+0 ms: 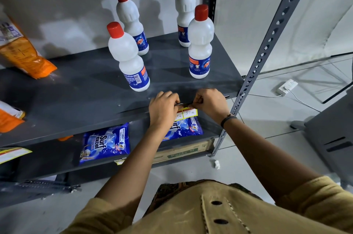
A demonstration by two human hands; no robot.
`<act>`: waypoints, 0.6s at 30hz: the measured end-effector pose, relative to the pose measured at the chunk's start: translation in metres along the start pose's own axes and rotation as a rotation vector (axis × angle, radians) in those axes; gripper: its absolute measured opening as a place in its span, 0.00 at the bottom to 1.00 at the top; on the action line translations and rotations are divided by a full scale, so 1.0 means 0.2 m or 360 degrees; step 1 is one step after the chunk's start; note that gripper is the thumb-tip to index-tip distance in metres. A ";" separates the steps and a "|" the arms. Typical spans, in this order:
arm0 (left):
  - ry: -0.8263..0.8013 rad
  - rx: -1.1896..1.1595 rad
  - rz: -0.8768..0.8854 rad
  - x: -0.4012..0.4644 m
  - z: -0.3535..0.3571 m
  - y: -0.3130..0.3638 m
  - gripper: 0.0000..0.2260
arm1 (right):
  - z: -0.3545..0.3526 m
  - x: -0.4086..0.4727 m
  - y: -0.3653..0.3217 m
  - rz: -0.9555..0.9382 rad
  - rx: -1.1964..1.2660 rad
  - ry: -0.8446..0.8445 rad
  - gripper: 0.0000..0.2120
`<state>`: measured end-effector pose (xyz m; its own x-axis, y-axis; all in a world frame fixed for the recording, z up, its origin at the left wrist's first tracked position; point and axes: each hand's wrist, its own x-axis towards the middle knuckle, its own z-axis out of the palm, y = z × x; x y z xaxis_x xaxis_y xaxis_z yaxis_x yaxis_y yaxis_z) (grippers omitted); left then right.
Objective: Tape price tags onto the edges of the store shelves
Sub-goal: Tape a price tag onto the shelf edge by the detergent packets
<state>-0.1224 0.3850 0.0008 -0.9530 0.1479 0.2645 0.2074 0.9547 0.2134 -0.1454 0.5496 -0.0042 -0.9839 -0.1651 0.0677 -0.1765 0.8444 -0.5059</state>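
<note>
Grey steel shelf (86, 88) (white bottles (128, 56) on it): left hand (163, 108) and right hand (209, 102) pinch price tags (188, 113) at its edge.

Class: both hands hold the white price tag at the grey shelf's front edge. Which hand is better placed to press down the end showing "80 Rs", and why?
Probably the right hand: it pinches directly above the "80 Rs" end of the white price tag; the left hand covers the other end.

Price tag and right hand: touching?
Touching. The head view shows the right hand pinching the price tag's top edge against the shelf edge.
</note>
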 end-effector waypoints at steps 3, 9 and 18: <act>0.0001 -0.0092 -0.0065 0.01 0.01 -0.01 0.01 | 0.01 0.00 0.01 -0.0026 0.0023 0.0001 0.09; 0.0010 -0.0106 -0.0056 0.00 0.01 -0.02 0.04 | 0.00 0.00 0.02 -0.0029 0.0110 -0.0015 0.10; -0.0119 -0.0864 -0.0171 0.08 -0.12 -0.02 0.05 | -0.12 0.00 0.02 -0.0069 0.0436 0.0061 0.08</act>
<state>-0.1330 0.3770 0.0263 -0.9840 0.0942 0.1514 0.1737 0.6980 0.6947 -0.1458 0.5645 0.0144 -0.9769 -0.1740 0.1243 -0.2097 0.6667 -0.7152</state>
